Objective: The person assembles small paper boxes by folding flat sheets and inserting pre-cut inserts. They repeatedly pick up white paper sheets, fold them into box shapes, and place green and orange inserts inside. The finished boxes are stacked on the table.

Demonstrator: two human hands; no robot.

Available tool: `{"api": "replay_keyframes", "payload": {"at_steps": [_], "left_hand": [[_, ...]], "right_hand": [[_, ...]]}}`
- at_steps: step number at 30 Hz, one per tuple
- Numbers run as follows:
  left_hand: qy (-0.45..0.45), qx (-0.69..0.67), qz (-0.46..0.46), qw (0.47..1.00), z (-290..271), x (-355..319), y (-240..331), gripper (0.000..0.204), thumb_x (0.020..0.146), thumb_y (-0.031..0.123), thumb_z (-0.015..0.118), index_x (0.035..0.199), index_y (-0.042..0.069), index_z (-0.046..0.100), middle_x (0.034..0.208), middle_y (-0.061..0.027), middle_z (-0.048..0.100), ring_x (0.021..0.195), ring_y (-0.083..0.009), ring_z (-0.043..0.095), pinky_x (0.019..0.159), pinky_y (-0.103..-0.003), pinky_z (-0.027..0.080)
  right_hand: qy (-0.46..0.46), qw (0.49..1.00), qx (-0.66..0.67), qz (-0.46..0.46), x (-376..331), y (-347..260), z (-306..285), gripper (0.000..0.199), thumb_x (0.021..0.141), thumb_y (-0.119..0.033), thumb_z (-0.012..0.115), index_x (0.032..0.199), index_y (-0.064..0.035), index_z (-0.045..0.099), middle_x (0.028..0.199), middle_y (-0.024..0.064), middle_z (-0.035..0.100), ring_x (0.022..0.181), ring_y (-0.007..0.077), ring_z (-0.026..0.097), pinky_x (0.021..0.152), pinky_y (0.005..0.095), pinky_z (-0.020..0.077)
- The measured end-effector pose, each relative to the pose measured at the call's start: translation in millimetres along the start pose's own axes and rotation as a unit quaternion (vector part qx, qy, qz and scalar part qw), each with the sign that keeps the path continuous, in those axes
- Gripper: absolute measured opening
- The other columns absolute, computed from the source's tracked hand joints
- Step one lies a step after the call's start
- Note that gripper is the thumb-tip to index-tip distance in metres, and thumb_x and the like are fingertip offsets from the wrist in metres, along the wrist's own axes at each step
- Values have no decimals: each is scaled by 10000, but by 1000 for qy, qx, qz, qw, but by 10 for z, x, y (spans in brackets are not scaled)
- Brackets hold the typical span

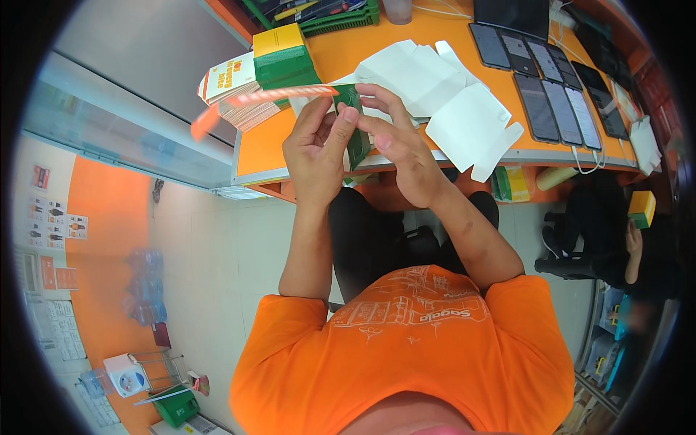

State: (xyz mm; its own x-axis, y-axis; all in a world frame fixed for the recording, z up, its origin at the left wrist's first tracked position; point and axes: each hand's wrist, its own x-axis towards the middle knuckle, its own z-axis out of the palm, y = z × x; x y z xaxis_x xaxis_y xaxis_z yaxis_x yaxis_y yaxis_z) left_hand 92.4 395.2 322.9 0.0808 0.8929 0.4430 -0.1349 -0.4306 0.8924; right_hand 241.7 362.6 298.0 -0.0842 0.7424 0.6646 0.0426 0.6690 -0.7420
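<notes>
From my end I see the left hand [315, 148] and right hand [409, 152] raised together at the near edge of the orange desk [348, 49], with a green piece [358, 151] between them. The left thumb lies on the face of the green piece and its fingers are bent in behind, so I read that hand as clamped on it. The right fingers are spread: one reaches to the green piece beside the left thumb, another stretches along its top. I cannot tell whether they grip it or only touch. A striped orange-and-white strip [272, 94] runs from the piece out past the desk's left end, its far tip blurred.

For writing, I have orange and yellow lettering on the white card stack [230, 78] at the desk's left end, beside a green-and-yellow carton [283, 59]. White lettering and line art cover the orange shirt [417, 304] in front of the desk. The wall notices [54, 217], far left of the desk, are too small for me to read.
</notes>
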Motion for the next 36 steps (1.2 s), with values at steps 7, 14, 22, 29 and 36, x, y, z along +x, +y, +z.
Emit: {"api": "replay_keyframes", "payload": {"at_steps": [7,14,22,29,36], "left_hand": [[54,202,19,978,-71,40,-92,197,936,105,753,1071,-36,727,915,-86,717,821,-123,668,767,-270,524],[-116,359,217,901,-25,-171,-376,184,852,72,781,1027,37,735,873,-101,720,807,-297,684,731,-327,534],[-106,-285,-46,951,-143,59,303,348,954,138,712,1206,-9,522,1209,-152,660,992,-232,708,883,-331,546],[64,-62,30,996,0,111,387,219,911,101,789,1022,-60,688,965,-104,745,898,-137,709,790,-265,567],[89,139,188,968,50,8,250,174,888,51,796,1047,-18,775,941,-92,772,863,-126,710,779,-247,539]], "right_hand": [[50,994,54,80,32,-14,31,476,1003,-266,610,1404,-27,519,1440,198,482,1361,348,477,1118,407,396],[84,981,-174,-36,229,-185,-29,461,914,-112,729,1337,-38,560,1348,139,636,1202,283,647,991,359,519],[122,901,-353,-218,302,-53,-97,386,876,-17,673,1258,-33,627,1098,131,732,962,312,724,793,357,603],[151,982,-91,-62,244,-217,24,253,1003,-107,605,1236,-7,621,1161,149,718,1005,265,722,879,350,575],[137,990,36,-16,266,-359,-18,243,1033,-169,596,1214,-10,627,1156,136,727,1012,219,725,891,325,564]]}}
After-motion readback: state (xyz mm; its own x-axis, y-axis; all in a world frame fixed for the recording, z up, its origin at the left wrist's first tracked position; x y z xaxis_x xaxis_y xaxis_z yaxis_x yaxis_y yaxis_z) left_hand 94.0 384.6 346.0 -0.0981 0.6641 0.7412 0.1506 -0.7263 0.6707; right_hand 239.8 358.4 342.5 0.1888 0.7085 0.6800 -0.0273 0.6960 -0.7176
